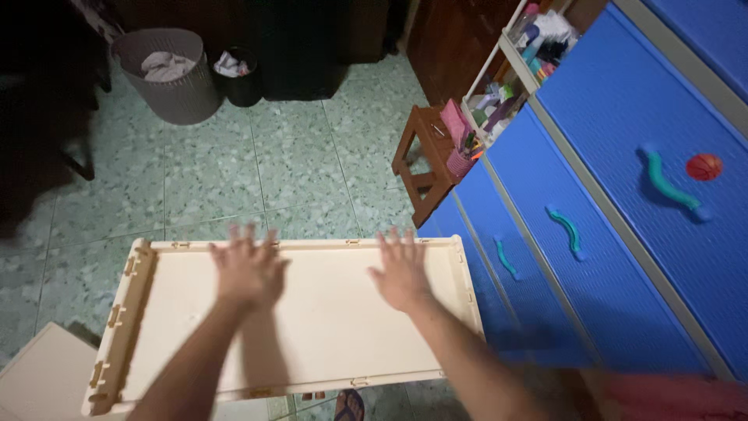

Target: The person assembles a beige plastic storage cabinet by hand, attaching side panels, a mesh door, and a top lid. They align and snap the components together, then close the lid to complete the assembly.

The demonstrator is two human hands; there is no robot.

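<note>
Two open hands lie palm-down on a wide cream plastic panel with a raised rim and clip tabs [327, 331]. On its flat inner face the left hand [249, 269] rests with fingers spread and gripping nothing; the right hand [401, 269] does the same, well apart from it. Just right of the right hand stands a blue plastic drawer chest with teal handles [615, 257]. Beyond the fingertips are a small brown wooden stool [421, 160] and, farther off on the green tiled floor [296, 168], a grey ribbed bin [175, 74].
</note>
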